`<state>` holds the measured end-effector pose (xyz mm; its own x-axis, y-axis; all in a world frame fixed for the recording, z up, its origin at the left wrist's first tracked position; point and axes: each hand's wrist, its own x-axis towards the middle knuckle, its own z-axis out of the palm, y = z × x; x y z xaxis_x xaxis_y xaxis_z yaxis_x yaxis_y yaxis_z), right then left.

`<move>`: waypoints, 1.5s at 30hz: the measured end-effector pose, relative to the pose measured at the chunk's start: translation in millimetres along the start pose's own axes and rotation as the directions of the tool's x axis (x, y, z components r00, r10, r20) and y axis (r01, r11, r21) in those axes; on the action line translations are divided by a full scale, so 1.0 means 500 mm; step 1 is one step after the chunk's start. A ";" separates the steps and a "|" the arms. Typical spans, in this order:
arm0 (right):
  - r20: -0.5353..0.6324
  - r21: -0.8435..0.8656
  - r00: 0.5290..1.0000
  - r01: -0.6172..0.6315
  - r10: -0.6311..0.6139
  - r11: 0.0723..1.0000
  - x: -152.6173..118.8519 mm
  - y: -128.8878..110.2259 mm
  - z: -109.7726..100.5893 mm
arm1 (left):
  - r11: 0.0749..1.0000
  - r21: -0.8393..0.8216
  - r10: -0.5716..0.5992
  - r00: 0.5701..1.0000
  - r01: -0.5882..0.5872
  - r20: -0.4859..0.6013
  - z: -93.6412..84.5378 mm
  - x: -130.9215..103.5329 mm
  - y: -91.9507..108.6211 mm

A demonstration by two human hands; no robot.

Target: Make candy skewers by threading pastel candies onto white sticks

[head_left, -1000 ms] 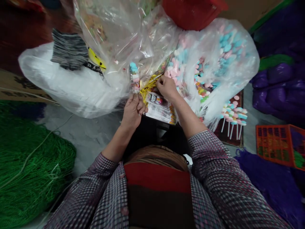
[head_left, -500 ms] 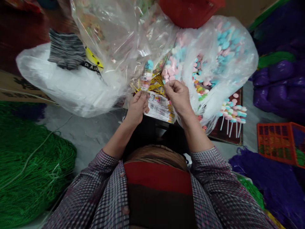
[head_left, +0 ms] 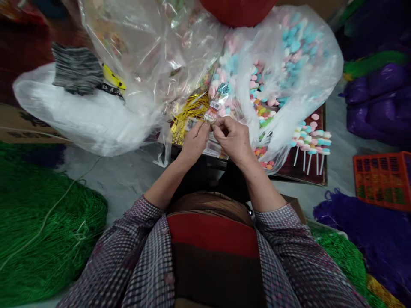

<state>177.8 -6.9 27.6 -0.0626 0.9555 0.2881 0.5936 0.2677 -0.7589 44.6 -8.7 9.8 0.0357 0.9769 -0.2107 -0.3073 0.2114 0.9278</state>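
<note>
A small clear packet of candy (head_left: 215, 103), blue at the top and pink below, points up and slightly right from my fingertips. My left hand (head_left: 195, 143) pinches its lower end. Close against it, my right hand (head_left: 233, 137) has thumb and forefinger pressed together at the same end; whether it grips the packet or something thin there is too small to tell. Gold twist ties (head_left: 192, 109) lie in a pile just beyond my left hand. Flat printed wrappers (head_left: 212, 147) are partly hidden beneath both hands.
Plastic bags of pink and blue candies (head_left: 297, 40) lie at the back right. Candy skewers on white sticks (head_left: 311, 139) rest on the dark board. A red bowl (head_left: 239, 10) is at the top. Green strands (head_left: 48, 231) fill the left; an orange crate (head_left: 380, 182) stands right.
The packet and my left hand have shifted right, and the packet now leans right. My right hand has come in to meet the packet's lower end. The view has shifted slightly.
</note>
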 end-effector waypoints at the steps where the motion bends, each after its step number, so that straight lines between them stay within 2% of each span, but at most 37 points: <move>1: -0.013 0.053 1.000 0.002 -0.001 0.999 -0.005 0.000 -0.002 | 0.999 -0.035 -0.038 0.999 0.039 0.022 0.004 -0.003 0.006; 3: -0.047 0.175 0.999 -0.014 0.023 0.984 -0.014 -0.001 -0.007 | 0.991 -0.104 -0.083 0.995 0.088 0.051 0.013 -0.010 0.020; 6: -0.041 0.365 0.983 -0.152 0.179 0.919 -0.028 -0.003 -0.013 | 0.966 -0.169 -0.172 0.973 0.197 0.155 0.024 -0.024 0.040; 8: 0.014 0.474 0.954 -0.270 0.299 0.838 -0.036 -0.005 -0.017 | 0.936 -0.202 -0.234 0.940 0.287 0.249 0.029 -0.034 0.050; 10: 0.079 0.547 0.934 -0.332 0.348 0.768 -0.043 -0.003 -0.024 | 0.900 -0.212 -0.300 0.894 0.381 0.333 0.031 -0.044 0.058; 13: 0.159 0.626 0.940 -0.333 0.302 0.705 -0.050 0.005 -0.040 | 0.844 -0.171 -0.393 0.804 0.508 0.446 0.028 -0.056 0.067; 16: 0.264 0.694 0.938 -0.346 0.223 0.632 -0.056 0.019 -0.056 | 0.784 -0.101 -0.475 0.697 0.612 0.537 0.027 -0.067 0.076; 18: 0.339 0.709 0.926 -0.366 0.165 0.603 -0.059 0.027 -0.062 | 0.752 -0.081 -0.505 0.651 0.654 0.567 0.030 -0.073 0.082; 19: 0.356 0.710 0.923 -0.367 0.142 0.601 -0.061 0.031 -0.062 | 0.743 -0.084 -0.510 0.643 0.664 0.571 0.032 -0.077 0.084; 20: 0.351 0.713 0.927 -0.357 0.134 0.604 -0.062 0.034 -0.059 | 0.741 -0.093 -0.510 0.646 0.665 0.568 0.034 -0.079 0.086; 22: 0.275 0.710 0.948 -0.313 0.162 0.631 -0.063 0.038 -0.049 | 0.755 -0.124 -0.491 0.681 0.644 0.543 0.041 -0.083 0.087; 24: 0.127 0.674 0.968 -0.244 0.216 0.697 -0.063 0.039 -0.034 | 0.801 -0.166 -0.442 0.755 0.576 0.485 0.050 -0.083 0.081; 25: 0.033 0.630 0.974 -0.195 0.224 0.751 -0.062 0.039 -0.027 | 0.836 -0.185 -0.401 0.805 0.517 0.438 0.055 -0.080 0.075; 27: -0.150 0.481 0.975 -0.074 0.165 0.874 -0.061 0.038 -0.015 | 0.912 -0.196 -0.288 0.905 0.359 0.314 0.063 -0.071 0.057; 28: -0.227 0.386 0.968 -0.011 0.107 0.922 -0.060 0.037 -0.011 | 0.945 -0.180 -0.225 0.943 0.272 0.246 0.066 -0.063 0.045; 30: -0.314 0.212 0.949 0.084 -0.013 0.974 -0.061 0.036 -0.007 | 0.987 -0.107 -0.106 0.985 0.121 0.138 0.068 -0.046 0.022; 33: -0.341 0.099 0.935 0.138 -0.097 0.985 -0.062 0.035 -0.010 | 0.992 0.087 0.085 0.993 -0.092 0.087 0.060 -0.026 -0.002; 35: -0.318 0.108 0.942 0.145 -0.104 0.984 -0.063 0.032 -0.014 | 0.942 0.235 0.210 0.968 -0.238 0.135 0.050 -0.020 -0.007; 37: -0.290 0.132 0.953 0.126 -0.084 0.983 -0.064 0.025 -0.020 | 0.872 0.348 0.289 0.936 -0.344 0.201 0.040 -0.021 -0.007; 39: -0.271 0.127 0.961 0.085 -0.047 0.988 -0.066 0.012 -0.026 | 0.825 0.406 0.315 0.916 -0.394 0.248 0.032 -0.023 -0.006; 42: -0.298 0.073 0.954 0.043 -0.019 0.996 -0.073 -0.010 -0.035 | 0.812 0.422 0.302 0.909 -0.403 0.288 0.027 -0.025 0.000; 45: -0.307 0.003 0.949 0.080 -0.075 0.997 -0.082 -0.028 -0.041 | 0.874 0.274 0.307 0.893 -0.401 0.328 0.031 -0.031 0.029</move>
<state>188.6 -52.2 38.4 0.1423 0.8486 0.5095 0.5847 0.3433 -0.7350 54.4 -20.3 31.4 0.2497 0.9479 0.1980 -0.0221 -0.1988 0.9798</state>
